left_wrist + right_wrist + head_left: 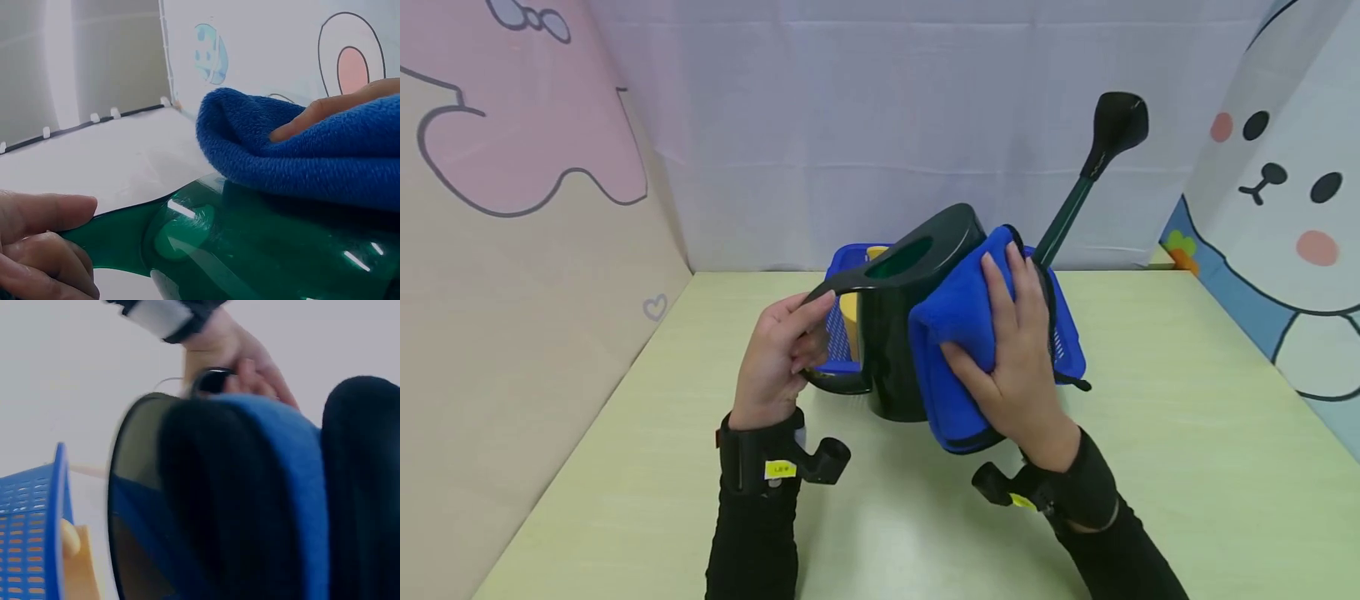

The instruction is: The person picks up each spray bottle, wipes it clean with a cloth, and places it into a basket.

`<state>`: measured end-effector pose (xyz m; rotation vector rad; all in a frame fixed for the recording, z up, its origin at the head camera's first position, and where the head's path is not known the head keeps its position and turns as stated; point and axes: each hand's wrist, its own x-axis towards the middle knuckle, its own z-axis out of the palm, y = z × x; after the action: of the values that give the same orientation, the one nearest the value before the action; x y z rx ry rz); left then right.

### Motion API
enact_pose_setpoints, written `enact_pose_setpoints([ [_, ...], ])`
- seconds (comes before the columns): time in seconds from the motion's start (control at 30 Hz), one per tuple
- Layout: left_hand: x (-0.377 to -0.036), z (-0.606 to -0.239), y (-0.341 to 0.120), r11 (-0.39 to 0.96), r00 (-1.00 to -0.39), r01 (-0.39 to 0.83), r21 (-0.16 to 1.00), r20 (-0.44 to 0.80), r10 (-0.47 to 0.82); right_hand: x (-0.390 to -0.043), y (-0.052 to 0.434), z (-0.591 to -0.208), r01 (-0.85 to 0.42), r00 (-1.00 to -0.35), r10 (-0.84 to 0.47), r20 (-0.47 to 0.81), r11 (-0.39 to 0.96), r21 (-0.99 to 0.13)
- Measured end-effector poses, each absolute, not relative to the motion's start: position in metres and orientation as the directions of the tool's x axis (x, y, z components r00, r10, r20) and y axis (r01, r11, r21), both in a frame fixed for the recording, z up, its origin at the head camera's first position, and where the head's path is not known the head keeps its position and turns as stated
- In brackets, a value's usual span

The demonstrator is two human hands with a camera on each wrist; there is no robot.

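Note:
My left hand (782, 354) grips the looped handle of a dark green watering can (891, 350), its thumb lying along the upper part. The can is tilted, and its long spout with a black sprinkler head (1120, 123) points up to the right. Against the can's right side lies a blue plush cloth (951, 333) with dark edging. My right hand (1022, 358) presses this cloth to the can with fingers extended and thumb spread. In the left wrist view, a fingertip sinks into the folded cloth (287, 165) above the glossy green can (287, 244).
Behind the can stands a blue perforated basket (1070, 337), partly hidden, with a yellow object (850, 321) in it. The pale table (1187, 467) meets a white cloth backdrop (850, 125). Cartoon-printed walls flank both sides.

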<state>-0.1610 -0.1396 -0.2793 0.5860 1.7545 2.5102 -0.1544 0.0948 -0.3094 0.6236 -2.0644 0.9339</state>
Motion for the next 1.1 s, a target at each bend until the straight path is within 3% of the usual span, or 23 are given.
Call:
enact_pose_setpoints([
  [0.23,-0.16,-0.279,-0.136,-0.363,-0.936,0.187,0.913,0.278,0.217,-0.147,0.077,-0.319,-0.646,-0.505,-0.166,0.847,0.723,-0.244],
  [0.47,-0.16,-0.279,-0.13,-0.346,-0.946,0.169,0.923,0.251,0.207,-0.139,0.057,-0.332,-0.619,-0.392,-0.294,0.872,0.785,-0.014],
  [0.67,-0.16,-0.278,-0.127,-0.322,-0.952,0.156,0.934,0.229,0.203,-0.135,0.048,-0.337,-0.586,-0.366,-0.378,0.851,0.803,0.104],
  [0.8,-0.159,-0.278,-0.127,-0.322,-0.952,0.155,0.934,0.229,0.204,-0.137,0.053,-0.332,-0.619,-0.375,-0.36,0.854,0.784,0.059],
  [1.1,-0.157,-0.278,-0.136,-0.322,-0.948,0.17,0.931,0.244,0.205,-0.15,0.078,-0.314,-0.713,-0.472,-0.175,0.864,0.652,-0.257],
])
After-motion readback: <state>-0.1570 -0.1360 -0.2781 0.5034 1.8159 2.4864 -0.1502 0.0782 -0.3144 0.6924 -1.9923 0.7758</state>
